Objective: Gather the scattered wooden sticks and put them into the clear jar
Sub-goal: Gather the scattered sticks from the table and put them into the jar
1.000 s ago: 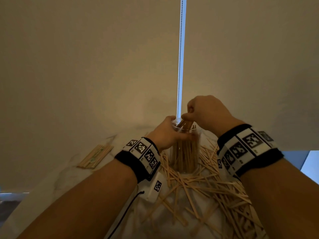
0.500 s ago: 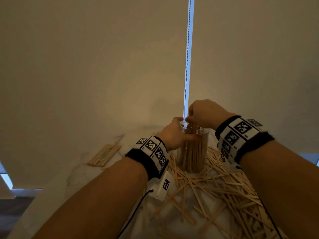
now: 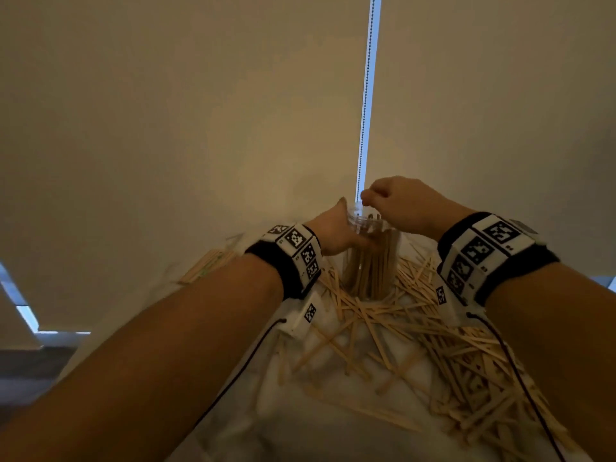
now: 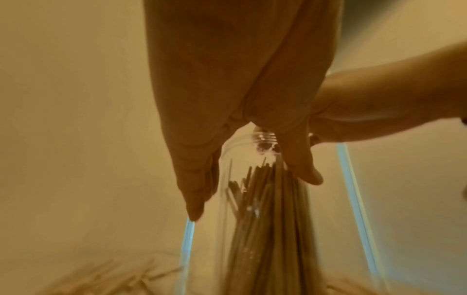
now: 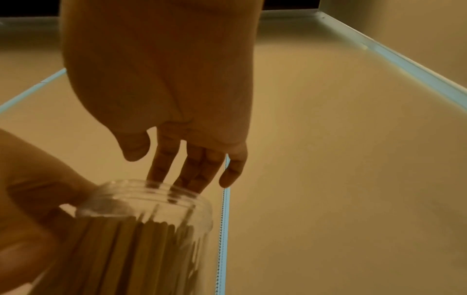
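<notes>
A clear jar [image 3: 370, 261], packed with upright wooden sticks [image 5: 131, 249], stands on the white table. My left hand [image 3: 333, 236] grips it just below the threaded neck, thumb on one side and fingers on the other [image 4: 252, 191]. My right hand [image 3: 391, 200] hovers over the jar's mouth. In the right wrist view its fingers [image 5: 164, 159] point straight down, tips at the rim, and hold nothing. Many loose sticks [image 3: 420, 331] lie scattered around the jar's base and towards me on the right.
A neat bundle of sticks [image 3: 206, 265] lies on the table to the left, beyond my left wrist. A blind with a bead chain [image 3: 365, 95] hangs right behind the jar. The table's edge [image 3: 213, 405] runs along the left.
My right hand, which pinched sticks at the jar's mouth, has let them drop in and now has its fingers straight over the rim. My left hand keeps its grip on the jar.
</notes>
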A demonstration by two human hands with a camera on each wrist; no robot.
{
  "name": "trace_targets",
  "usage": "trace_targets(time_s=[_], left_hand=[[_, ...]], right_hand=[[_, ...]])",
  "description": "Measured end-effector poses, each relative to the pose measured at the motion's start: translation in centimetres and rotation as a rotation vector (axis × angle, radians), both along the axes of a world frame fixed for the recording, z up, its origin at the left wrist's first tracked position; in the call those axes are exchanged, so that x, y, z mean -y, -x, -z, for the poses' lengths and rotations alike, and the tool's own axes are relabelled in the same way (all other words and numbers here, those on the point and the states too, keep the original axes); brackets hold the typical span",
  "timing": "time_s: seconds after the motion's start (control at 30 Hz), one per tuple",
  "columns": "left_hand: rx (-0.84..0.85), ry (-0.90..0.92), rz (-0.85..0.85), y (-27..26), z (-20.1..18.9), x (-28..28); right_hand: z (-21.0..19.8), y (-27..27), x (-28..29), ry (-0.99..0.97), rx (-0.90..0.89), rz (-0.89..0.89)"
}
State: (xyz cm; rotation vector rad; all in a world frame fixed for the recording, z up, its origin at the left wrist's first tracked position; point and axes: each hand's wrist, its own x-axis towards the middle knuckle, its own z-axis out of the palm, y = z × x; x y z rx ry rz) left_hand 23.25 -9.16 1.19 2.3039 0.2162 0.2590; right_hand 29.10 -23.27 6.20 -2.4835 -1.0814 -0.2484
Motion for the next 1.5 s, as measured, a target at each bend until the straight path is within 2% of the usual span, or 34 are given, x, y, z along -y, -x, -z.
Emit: trace_targets(time_s=[0.1, 0.23, 0.33, 0.4, 0.47, 0.53, 0.63, 0.73, 0.93, 1.03, 1.13, 1.3, 1.4, 1.5], left_hand=[[-0.191, -0.241, 0.006, 3.4, -1.5, -0.5], [-0.371, -0.337, -0.027, 8.1, -1.3, -2.5], [-0.487, -0.395, 0.030, 13.1, -0.7, -3.2], [-0.557, -0.370, 0.152, 16.3, 0.1, -3.1], [-0.669, -0.273, 0.361, 19.5, 1.2, -2.2], [-0.751, -0.244, 0.496, 22.4, 2.3, -1.0], [-0.706, -0.411, 0.538, 25.1, 3.5, 0.5], [-0.594, -0.475, 0.519, 26.1, 3.8, 1.2], [-0.497, -0.722, 0.433, 25.7, 4.5, 2.5], [-0.441, -0.762, 0.348, 25.1, 5.2, 2.6], [-0.391, -0.614, 0.208, 24.4, 4.9, 2.5], [-0.319, -0.170, -0.030, 23.1, 4.4, 3.5], [-0.306, -0.021, -0.066, 22.3, 4.7, 4.6], [-0.202, 0.284, -0.036, 20.6, 4.4, 6.4]], right_hand=[[0.2, 1.4, 2.2, -0.059, 0.060, 0.018], [1.5, 3.3, 5.3, -0.009, 0.033, 0.050], [3.0, 4.6, 7.7, 0.019, 0.015, 0.070], [3.9, 5.4, 9.4, 0.059, -0.040, 0.081], [4.7, 6.0, 11.0, 0.180, -0.111, 0.079], [5.6, 7.0, 12.3, 0.307, -0.174, 0.051], [6.6, 9.4, 13.1, 0.396, -0.246, -0.045], [7.2, 12.9, 12.2, 0.471, -0.272, -0.158], [8.4, 16.7, 8.6, 0.720, -0.088, -0.203], [8.3, 17.4, 7.9, 0.791, -0.061, -0.201], [8.7, 18.2, 8.0, 0.810, -0.035, -0.151], [8.4, 18.6, 8.9, 0.753, -0.138, -0.151], [7.2, 18.0, 9.1, 0.436, -0.282, -0.161], [5.6, 18.0, 8.9, 0.107, -0.455, -0.209]])
